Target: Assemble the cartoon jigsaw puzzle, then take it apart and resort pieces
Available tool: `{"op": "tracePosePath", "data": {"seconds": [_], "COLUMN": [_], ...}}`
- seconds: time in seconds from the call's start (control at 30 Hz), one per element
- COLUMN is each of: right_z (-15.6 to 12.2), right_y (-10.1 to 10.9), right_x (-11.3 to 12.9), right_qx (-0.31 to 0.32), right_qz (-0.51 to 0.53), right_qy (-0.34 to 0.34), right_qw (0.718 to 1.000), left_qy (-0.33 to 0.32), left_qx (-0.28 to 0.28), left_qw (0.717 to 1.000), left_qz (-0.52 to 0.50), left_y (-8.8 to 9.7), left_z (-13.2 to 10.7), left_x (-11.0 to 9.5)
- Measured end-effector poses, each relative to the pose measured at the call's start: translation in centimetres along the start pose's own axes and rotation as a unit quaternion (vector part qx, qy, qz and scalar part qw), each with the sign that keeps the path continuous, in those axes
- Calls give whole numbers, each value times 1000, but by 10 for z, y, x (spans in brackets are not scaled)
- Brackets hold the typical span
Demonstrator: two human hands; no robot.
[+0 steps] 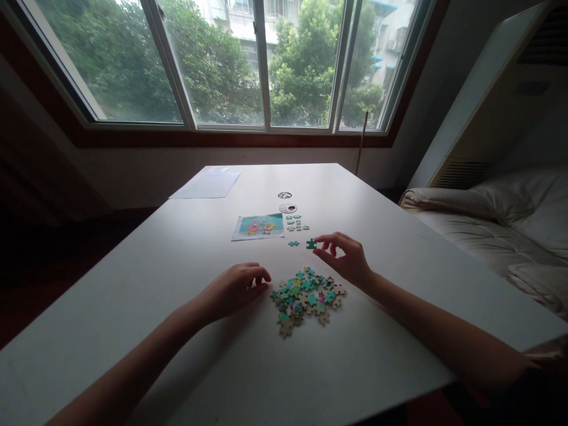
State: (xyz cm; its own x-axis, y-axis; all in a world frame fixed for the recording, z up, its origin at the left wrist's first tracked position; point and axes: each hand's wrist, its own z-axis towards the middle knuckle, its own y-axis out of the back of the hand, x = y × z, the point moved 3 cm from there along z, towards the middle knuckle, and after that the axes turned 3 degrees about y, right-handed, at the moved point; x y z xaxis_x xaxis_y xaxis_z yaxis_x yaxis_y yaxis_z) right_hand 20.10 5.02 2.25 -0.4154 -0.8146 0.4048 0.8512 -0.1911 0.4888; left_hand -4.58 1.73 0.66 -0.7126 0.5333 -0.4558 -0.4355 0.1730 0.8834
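My right hand (344, 255) pinches a dark green puzzle piece (311, 244) between thumb and fingertips, beyond the pile. A small teal puzzle piece (293, 243) lies just left of it. On the near side is a loose pile of jigsaw pieces (306, 296), some teal side up and others showing bare brown backs. Beside the pile's left edge, my left hand (239, 287) rests on the table with fingers loosely bent, a gap between thumb and forefinger, and nothing visible in it. Several separate pieces (296, 223) sit in short rows beside the picture sheet (260, 227) with colourful cartoon figures.
Two round flat items, one nearer (288, 208) and one farther (284, 195), lie past the rows on the white table (146, 266). White paper (206, 184) lies at the far left. A pale sofa (479, 219) stands to the right, and windows (222, 65) are behind.
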Motion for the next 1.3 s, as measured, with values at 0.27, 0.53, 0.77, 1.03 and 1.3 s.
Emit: {"op": "tracePosePath", "data": {"seconds": [0.27,0.53,0.77,1.03,1.3], "right_z": [0,-1,-2,10,53], "right_y": [-1,-1,-3,-10,-29], "right_x": [0,-3,-3,-25,-107], "right_qx": [2,4,9,63,160], "right_qz": [-10,-3,-6,21,-72], "right_qy": [-1,0,0,-103,-218], "right_qw": [1000,1000,1000,993,960], "left_qy": [-14,-7,-16,-24,-26], "left_qx": [6,15,13,19,25], "left_qw": [1000,1000,1000,1000,999], "left_qz": [-9,-5,-7,-3,-5], "left_y": [-1,-1,-2,-2,0], "left_z": [1,1,0,-2,-3], "left_x": [-4,-8,-7,-9,-9]}}
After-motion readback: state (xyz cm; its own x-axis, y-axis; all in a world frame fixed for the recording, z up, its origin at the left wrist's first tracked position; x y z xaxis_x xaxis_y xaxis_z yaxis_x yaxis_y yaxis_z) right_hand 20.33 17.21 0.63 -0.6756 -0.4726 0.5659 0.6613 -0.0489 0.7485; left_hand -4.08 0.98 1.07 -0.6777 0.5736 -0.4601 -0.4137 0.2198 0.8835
